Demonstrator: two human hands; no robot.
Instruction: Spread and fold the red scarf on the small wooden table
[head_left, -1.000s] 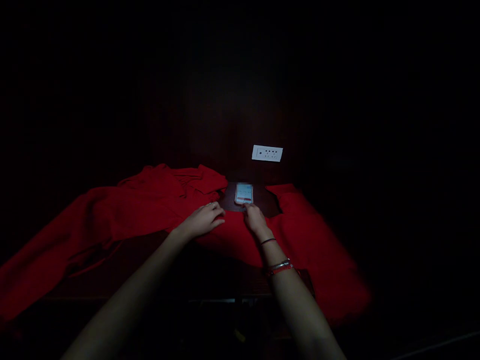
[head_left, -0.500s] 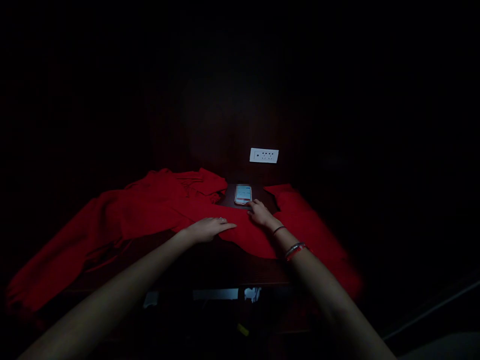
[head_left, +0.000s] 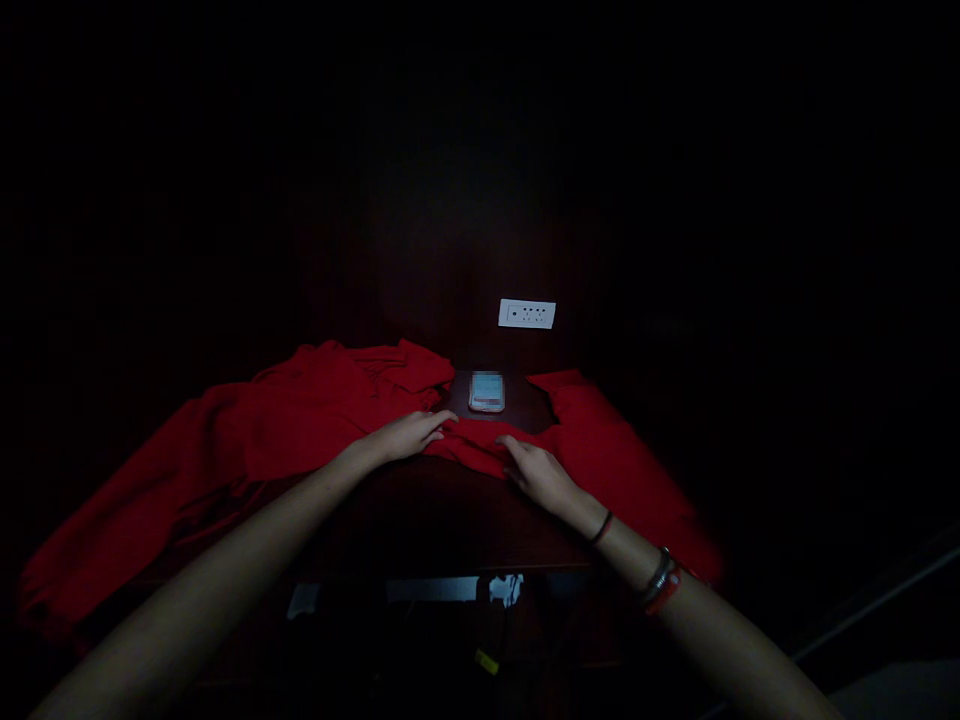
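Observation:
A red garment (head_left: 285,430) with a long sleeve-like part lies spread over the dark table, its middle strip gathered into folds. My left hand (head_left: 409,436) is closed on the near edge of that strip, thumb and forefinger pointing right. To its right, my right hand (head_left: 538,472) has its fingers curled round the same strip, and its fingertips are partly hidden. Bracelets circle the right wrist. Just beyond the folds lies a phone (head_left: 487,392) with its screen lit, touched by neither hand.
A white wall socket (head_left: 527,314) sits on the dark wall behind the phone. Below the front edge of the table (head_left: 450,535), a small yellow object (head_left: 487,661) and pale shapes show dimly. Most of the surroundings are too dark to make out.
My right hand has drawn back from beside the phone toward me. My left hand has moved slightly away from me. The garment's middle strip, flat before, is now bunched and narrower.

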